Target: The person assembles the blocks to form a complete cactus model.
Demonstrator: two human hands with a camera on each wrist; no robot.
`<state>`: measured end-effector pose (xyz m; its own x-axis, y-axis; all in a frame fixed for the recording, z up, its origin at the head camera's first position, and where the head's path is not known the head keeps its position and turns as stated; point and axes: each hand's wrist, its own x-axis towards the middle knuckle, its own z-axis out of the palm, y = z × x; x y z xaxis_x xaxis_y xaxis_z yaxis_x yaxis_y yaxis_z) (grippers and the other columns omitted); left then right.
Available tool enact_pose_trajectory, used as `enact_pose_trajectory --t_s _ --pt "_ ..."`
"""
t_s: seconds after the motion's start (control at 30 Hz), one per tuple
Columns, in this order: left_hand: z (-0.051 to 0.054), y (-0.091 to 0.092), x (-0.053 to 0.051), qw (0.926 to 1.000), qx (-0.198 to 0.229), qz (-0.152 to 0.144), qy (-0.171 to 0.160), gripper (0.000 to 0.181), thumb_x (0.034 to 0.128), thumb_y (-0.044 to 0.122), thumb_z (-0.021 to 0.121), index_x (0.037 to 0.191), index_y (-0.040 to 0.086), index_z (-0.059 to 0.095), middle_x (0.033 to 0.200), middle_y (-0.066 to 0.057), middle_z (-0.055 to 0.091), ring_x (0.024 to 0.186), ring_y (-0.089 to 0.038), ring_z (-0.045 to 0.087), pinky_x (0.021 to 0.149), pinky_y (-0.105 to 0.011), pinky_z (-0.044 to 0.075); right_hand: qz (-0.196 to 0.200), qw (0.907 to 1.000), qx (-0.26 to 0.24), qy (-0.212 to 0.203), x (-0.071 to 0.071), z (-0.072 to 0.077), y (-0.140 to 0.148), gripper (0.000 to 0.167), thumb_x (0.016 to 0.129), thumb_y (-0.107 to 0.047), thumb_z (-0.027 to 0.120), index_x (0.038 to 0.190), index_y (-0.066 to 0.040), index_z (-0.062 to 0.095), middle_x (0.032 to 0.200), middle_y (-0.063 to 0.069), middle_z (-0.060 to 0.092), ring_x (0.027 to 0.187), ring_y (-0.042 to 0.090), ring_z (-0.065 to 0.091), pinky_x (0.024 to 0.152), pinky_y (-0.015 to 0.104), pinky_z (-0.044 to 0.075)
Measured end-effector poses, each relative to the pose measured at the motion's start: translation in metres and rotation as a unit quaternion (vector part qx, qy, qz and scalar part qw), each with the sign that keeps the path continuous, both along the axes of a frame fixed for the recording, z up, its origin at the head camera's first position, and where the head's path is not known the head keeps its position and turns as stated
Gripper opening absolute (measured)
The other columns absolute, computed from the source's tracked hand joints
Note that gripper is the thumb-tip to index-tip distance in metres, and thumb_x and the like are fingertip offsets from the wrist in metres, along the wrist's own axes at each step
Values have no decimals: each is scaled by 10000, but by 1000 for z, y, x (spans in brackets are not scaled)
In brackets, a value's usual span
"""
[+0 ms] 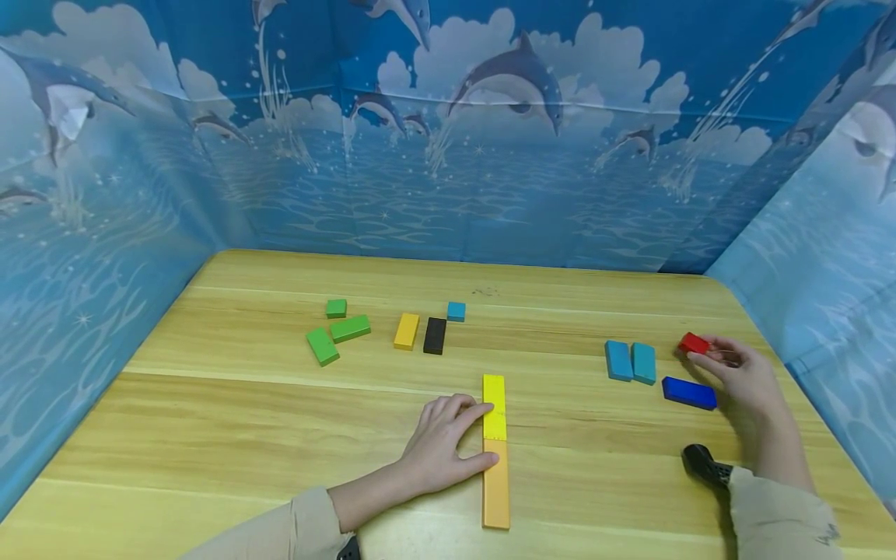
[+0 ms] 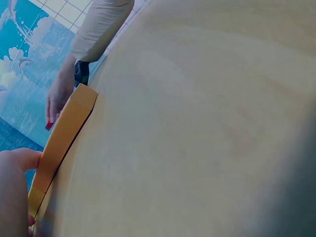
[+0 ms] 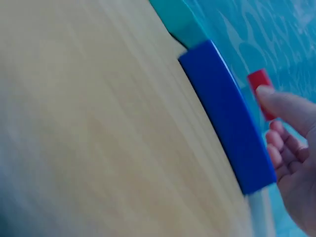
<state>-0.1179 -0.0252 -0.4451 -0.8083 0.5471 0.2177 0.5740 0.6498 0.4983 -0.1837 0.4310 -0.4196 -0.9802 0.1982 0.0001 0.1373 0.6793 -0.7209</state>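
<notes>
At the table's right side my right hand [image 1: 749, 379] pinches a small red block [image 1: 693, 343] between thumb and fingers. Just in front of it lies a long dark blue block [image 1: 689, 393], also large in the right wrist view [image 3: 227, 118]. In the middle, a yellow block section [image 1: 494, 389] and an orange block [image 1: 497, 498] lie end to end in a straight row. My left hand [image 1: 442, 442] rests at the row's left side, its thumb touching the orange block and its index finger touching the yellow part. Whether the yellow part is one block or two is hard to tell.
Two teal blocks [image 1: 619, 361] lie side by side left of the dark blue one. Farther back are a small blue block [image 1: 456, 312], a black block [image 1: 435, 336], an amber block [image 1: 406, 331] and three green blocks [image 1: 350, 328]. Dolphin-print curtains [image 1: 462, 202] enclose the wooden table.
</notes>
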Motion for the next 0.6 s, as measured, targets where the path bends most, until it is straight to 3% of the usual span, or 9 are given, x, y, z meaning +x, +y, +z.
enact_pose_trajectory --t_s 0.13,0.33,0.6 --pt "-1 0 0 10000 7 5 -20 590 819 528 557 1314 216 476 1242 2 436 1126 -159 376 1006 -404 241 341 9986 -35 399 -3 15 -17 469 860 -358 616 1240 -110 501 929 -141 478 794 -36 452 624 104 402" --pt "-1 0 -1 10000 -15 -2 -23 593 823 533 550 1318 217 471 1245 2 435 1131 -159 374 1000 -400 243 834 9936 -315 699 -13 32 -54 411 868 -266 626 1206 -63 508 916 -85 499 783 23 476 632 107 425" --pt "0 0 0 9999 -75 9 -68 602 824 537 546 1325 213 466 1245 1 434 1145 -164 368 1003 -396 241 1593 9824 -406 892 -29 40 -113 425 873 -215 624 1206 20 503 1000 63 490 831 72 473 708 81 403"
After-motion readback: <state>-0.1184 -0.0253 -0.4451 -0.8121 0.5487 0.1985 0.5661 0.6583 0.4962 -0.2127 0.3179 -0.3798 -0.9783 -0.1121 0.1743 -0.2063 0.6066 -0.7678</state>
